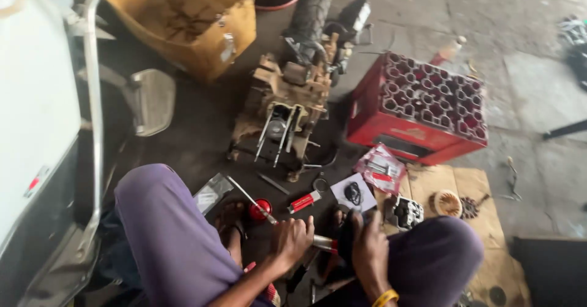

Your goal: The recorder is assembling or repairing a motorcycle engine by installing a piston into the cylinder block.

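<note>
I sit on the ground with my knees in purple trousers spread apart. My left hand (292, 241) closes around a metal tool with a red-and-silver handle (322, 243) between my knees. My right hand (369, 250), with a yellow bangle at the wrist, presses on a dark part (346, 236) at the end of that tool. A dirty engine block (285, 108) with long studs stands on the floor in front of me.
A red bottle crate (422, 108) lies to the right of the engine. A red-handled screwdriver (304, 202), a small red cup (260, 210), a white paper with a black ring (353, 193), plastic part packets (380, 169) and a cylinder head (408, 212) lie on cardboard (465, 184). A yellow box (183, 19) stands far left.
</note>
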